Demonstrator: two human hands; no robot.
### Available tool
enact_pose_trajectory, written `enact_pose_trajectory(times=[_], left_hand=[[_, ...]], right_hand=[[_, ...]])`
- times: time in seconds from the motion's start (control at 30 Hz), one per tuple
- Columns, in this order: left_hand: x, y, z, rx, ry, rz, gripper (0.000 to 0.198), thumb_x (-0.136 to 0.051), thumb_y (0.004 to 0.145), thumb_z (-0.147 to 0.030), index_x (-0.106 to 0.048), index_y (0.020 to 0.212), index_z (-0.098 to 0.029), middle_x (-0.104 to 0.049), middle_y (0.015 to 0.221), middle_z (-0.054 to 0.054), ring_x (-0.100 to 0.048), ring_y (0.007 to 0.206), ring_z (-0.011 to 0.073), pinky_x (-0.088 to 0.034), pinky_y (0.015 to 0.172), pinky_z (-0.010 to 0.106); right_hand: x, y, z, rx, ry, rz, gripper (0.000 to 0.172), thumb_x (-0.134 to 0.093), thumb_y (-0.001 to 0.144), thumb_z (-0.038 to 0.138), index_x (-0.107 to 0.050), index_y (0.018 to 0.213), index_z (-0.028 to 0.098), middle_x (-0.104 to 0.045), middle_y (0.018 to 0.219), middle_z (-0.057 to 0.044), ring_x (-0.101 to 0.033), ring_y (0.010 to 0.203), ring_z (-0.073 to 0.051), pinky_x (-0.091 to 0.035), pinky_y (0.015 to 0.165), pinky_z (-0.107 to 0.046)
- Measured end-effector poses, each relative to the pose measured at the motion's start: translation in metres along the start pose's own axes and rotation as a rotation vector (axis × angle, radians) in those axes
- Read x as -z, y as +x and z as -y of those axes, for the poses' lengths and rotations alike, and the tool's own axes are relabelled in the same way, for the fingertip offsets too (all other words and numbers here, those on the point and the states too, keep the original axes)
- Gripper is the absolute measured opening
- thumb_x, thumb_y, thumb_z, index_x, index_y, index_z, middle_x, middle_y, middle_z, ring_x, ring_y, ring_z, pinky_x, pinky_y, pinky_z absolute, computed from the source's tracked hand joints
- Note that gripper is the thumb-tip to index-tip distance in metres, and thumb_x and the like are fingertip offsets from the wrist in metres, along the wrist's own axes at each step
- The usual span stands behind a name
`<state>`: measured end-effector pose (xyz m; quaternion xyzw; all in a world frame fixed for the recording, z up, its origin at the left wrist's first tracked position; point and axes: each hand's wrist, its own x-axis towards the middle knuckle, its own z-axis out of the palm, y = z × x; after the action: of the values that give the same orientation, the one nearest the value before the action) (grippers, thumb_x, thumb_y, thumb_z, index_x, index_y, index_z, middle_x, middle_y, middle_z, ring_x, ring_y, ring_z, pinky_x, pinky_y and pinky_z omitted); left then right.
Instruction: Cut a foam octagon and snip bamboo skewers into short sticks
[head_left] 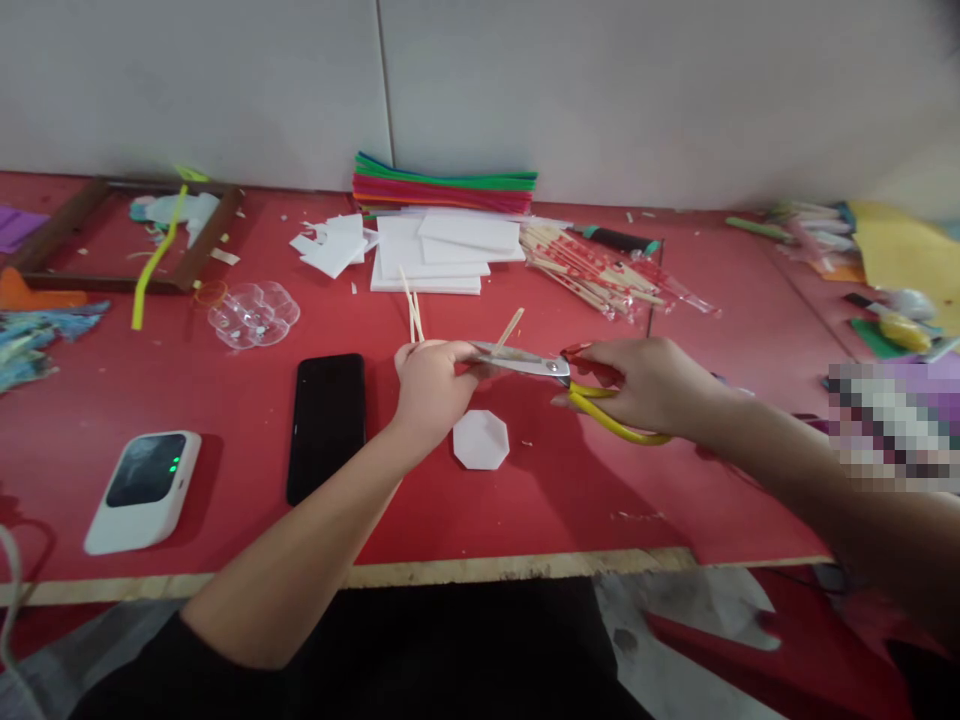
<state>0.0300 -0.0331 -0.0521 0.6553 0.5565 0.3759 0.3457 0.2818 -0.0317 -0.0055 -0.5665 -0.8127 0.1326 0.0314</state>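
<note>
My left hand [433, 392] is closed around several thin wooden sticks [414, 312], which poke up past the knuckles. Another wooden stick [508, 331] rises at a slant from between the blades of the scissors [529, 363], close to my left fingertips. Red and yellow handles of these scissors sit in my right hand [641, 385], with the blades pointing left. Below the blades, a small white octagonal piece [481, 440] lies flat on the red table [540, 520]. My left palm hides the lower ends of the sticks.
White sheets [431, 270], pipe cleaners [442, 190] and packaged chopsticks [600, 270] lie at the back. A black phone [327, 425], a white device [145, 495], a clear plastic palette [253, 315] and a brown frame [112, 285] are on the left.
</note>
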Motion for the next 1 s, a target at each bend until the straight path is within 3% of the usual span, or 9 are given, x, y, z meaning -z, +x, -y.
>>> enact_pose_trajectory(times=[0.1,0.3,0.4,0.53,0.63,0.87,1.0], left_hand=[[0.010,0.002,-0.005,0.019,-0.093,0.071,0.006,-0.076,0.078,-0.020,-0.078,0.082,-0.024,-0.079,0.084,0.001,-0.072,0.085,0.0210,-0.054,0.086,0.038],[0.021,0.003,-0.009,0.201,-0.200,0.307,0.003,-0.077,0.074,-0.018,-0.075,0.073,-0.019,-0.076,0.071,0.003,-0.071,0.068,0.0191,-0.055,0.063,0.030],[0.021,0.001,-0.011,0.272,-0.320,0.421,0.005,-0.080,0.073,-0.018,-0.075,0.073,-0.019,-0.076,0.073,0.004,-0.072,0.070,0.0193,-0.058,0.067,0.032],[0.020,-0.002,-0.016,0.524,-0.623,0.579,0.009,-0.081,0.071,-0.012,-0.074,0.073,-0.017,-0.075,0.068,0.004,-0.073,0.066,0.0183,-0.061,0.071,0.034],[0.018,-0.005,-0.021,0.646,-0.742,0.648,0.012,-0.083,0.069,-0.009,-0.073,0.070,-0.014,-0.074,0.065,0.005,-0.073,0.062,0.0182,-0.062,0.067,0.033],[0.015,-0.007,-0.019,0.668,-0.834,0.722,0.016,-0.088,0.064,-0.015,-0.076,0.073,-0.014,-0.074,0.066,0.006,-0.072,0.062,0.0174,-0.060,0.061,0.028],[0.017,-0.008,-0.018,0.625,-0.809,0.748,0.018,-0.089,0.066,-0.022,-0.074,0.074,-0.016,-0.072,0.065,0.005,-0.071,0.062,0.0183,-0.060,0.060,0.032]], right_hand=[[0.001,-0.003,0.003,0.014,-0.059,0.004,0.048,-0.055,0.079,0.072,-0.054,0.067,0.025,-0.047,0.054,0.000,-0.041,0.050,-0.016,-0.033,0.053,-0.033],[-0.002,-0.012,0.006,-0.005,0.090,0.154,0.053,-0.057,0.080,0.072,-0.047,0.063,0.023,-0.041,0.052,0.004,-0.034,0.050,-0.011,-0.030,0.051,-0.029],[-0.002,-0.017,0.005,-0.003,0.165,0.271,0.056,-0.056,0.080,0.073,-0.045,0.062,0.022,-0.038,0.054,0.004,-0.034,0.052,-0.011,-0.028,0.051,-0.027],[0.002,-0.025,0.000,-0.011,0.340,0.466,0.053,-0.058,0.082,0.069,-0.045,0.063,0.022,-0.038,0.058,0.004,-0.035,0.055,-0.011,-0.028,0.050,-0.026],[0.007,-0.031,-0.001,-0.014,0.368,0.517,0.049,-0.061,0.083,0.064,-0.044,0.066,0.022,-0.037,0.063,0.005,-0.036,0.058,-0.011,-0.029,0.052,-0.025],[0.018,-0.030,0.010,-0.018,0.345,0.570,0.049,-0.058,0.082,0.068,-0.047,0.071,0.022,-0.046,0.067,0.002,-0.044,0.062,-0.014,-0.034,0.056,-0.028],[0.023,-0.028,0.015,-0.002,0.313,0.587,0.050,-0.052,0.083,0.071,-0.046,0.073,0.023,-0.050,0.071,0.000,-0.047,0.065,-0.017,-0.037,0.058,-0.031]])
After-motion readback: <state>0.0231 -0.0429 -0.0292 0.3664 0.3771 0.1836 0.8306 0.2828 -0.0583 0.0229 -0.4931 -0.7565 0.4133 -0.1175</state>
